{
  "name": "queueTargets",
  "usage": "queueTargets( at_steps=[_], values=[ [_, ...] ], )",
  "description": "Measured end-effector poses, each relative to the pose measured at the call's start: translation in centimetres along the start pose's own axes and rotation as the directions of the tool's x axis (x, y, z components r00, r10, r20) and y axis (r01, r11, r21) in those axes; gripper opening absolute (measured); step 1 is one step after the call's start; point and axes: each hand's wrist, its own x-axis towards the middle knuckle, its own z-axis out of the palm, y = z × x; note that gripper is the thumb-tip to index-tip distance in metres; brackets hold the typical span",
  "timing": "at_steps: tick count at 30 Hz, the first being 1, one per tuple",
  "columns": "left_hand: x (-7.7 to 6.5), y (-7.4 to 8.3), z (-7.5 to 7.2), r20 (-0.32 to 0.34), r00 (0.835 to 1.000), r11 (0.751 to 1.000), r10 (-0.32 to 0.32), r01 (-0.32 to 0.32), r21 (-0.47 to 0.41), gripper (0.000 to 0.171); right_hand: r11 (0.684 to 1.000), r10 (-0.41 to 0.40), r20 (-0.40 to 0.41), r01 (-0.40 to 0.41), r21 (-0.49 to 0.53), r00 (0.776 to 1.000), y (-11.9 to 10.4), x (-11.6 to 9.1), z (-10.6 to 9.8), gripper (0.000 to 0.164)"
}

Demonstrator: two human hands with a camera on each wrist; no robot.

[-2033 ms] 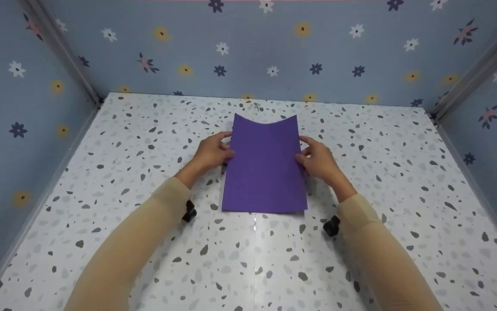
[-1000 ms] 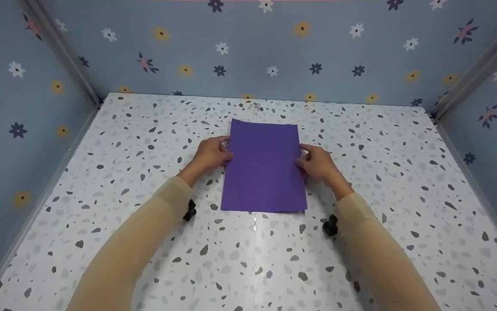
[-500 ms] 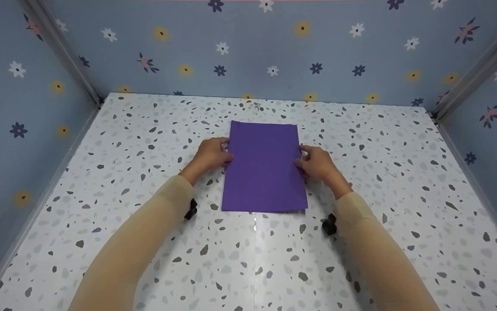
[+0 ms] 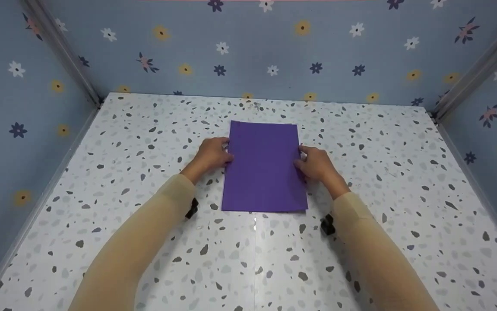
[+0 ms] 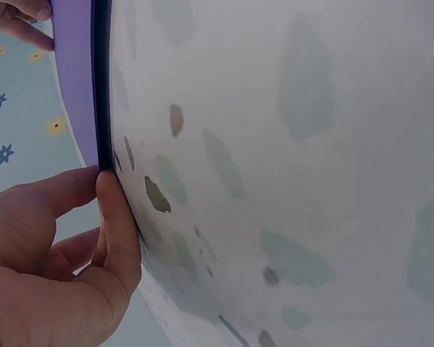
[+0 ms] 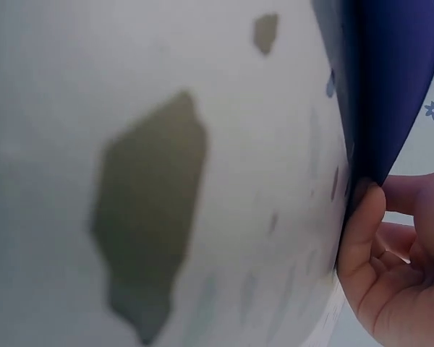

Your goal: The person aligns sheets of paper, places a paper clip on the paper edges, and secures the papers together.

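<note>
A purple sheet of paper (image 4: 265, 170) lies nearly flat on the speckled table, its far left corner slightly raised. My left hand (image 4: 212, 153) pinches its left edge between thumb and fingers, and my right hand (image 4: 316, 164) does the same at the right edge, a little nearer to me. The left wrist view has the paper (image 5: 72, 72) edge-on, with thumb and index finger of the left hand (image 5: 72, 267) meeting at it. In the right wrist view the right hand (image 6: 398, 275) holds the darker-looking edge of the paper (image 6: 401, 65).
The white table (image 4: 248, 263) has grey specks and a seam down its middle. Blue flowered panels enclose it at the back (image 4: 265, 47), left (image 4: 11, 108) and right (image 4: 494, 138). Black wrist cameras hang under both sleeves.
The paper's far edge, bowed in the middle two seconds ago, has come down and straightened. Both hands have sunk slightly towards me with it; over the last half second little moves.
</note>
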Motion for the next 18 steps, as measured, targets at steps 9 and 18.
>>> queueTargets(
  at_steps=[9,18],
  values=[
    [-0.07,0.24,0.04,0.005,1.000,0.999,0.010,-0.011,0.053,0.066,0.997,0.042,0.009,-0.042,-0.063,0.999,-0.60,0.02,0.17,0.060],
    [-0.10,0.15,0.16,-0.003,1.000,0.997,0.020,-0.020,0.070,0.067,0.996,0.060,0.016,-0.059,-0.073,0.998,-0.58,0.01,0.21,0.062]
  ],
)
